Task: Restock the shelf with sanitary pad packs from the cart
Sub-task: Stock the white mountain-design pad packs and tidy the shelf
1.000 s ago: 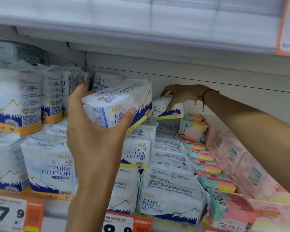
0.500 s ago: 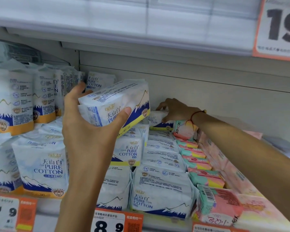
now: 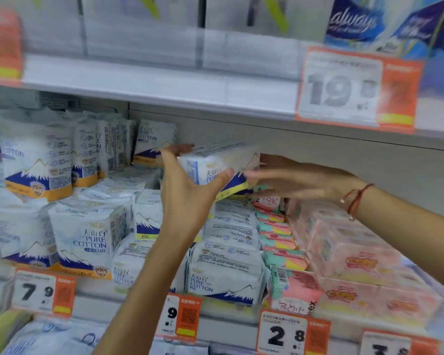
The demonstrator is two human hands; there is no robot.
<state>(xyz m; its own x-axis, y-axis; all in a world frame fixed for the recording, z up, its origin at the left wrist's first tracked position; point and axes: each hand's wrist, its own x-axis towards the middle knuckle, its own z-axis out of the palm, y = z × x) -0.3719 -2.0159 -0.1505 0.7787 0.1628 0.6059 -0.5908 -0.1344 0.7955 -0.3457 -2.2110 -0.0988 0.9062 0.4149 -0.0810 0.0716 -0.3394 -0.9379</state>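
Two hands met at one white, soft plastic-wrapped pad pack (image 3: 217, 166): left hand (image 3: 187, 198) gripped it above the stacked shelf rows, right hand (image 3: 292, 179) touched its end with straight fingers, best guiding it down level.

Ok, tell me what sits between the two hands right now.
In the head view, the white Pure Cotton pack lies between them: the left hand grips its near end, and the right hand reaches in with straight fingers at its far end.
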